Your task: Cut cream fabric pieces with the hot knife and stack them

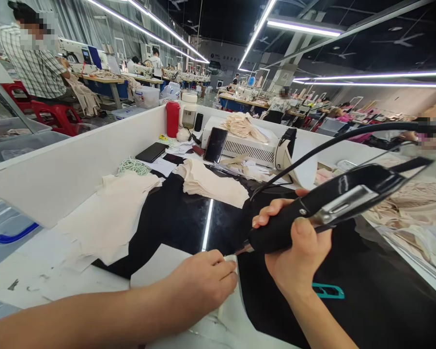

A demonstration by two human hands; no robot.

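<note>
My right hand is wrapped round the black handle of a corded cutting tool. The tool's metal tip points down and left toward the table. Just left of that tip, my left hand rests on the table with fingers curled, pressing a pale piece of fabric; what is under the fingertips is hidden. Both hands work over a glossy black table surface. The tool's black cable arcs up and away to the right.
Stacks of cream fabric pieces lie to the left and behind. A white partition wall borders the left. A phone, a red bottle, a white box and teal scissor handles are nearby. Other workers sit at distant tables.
</note>
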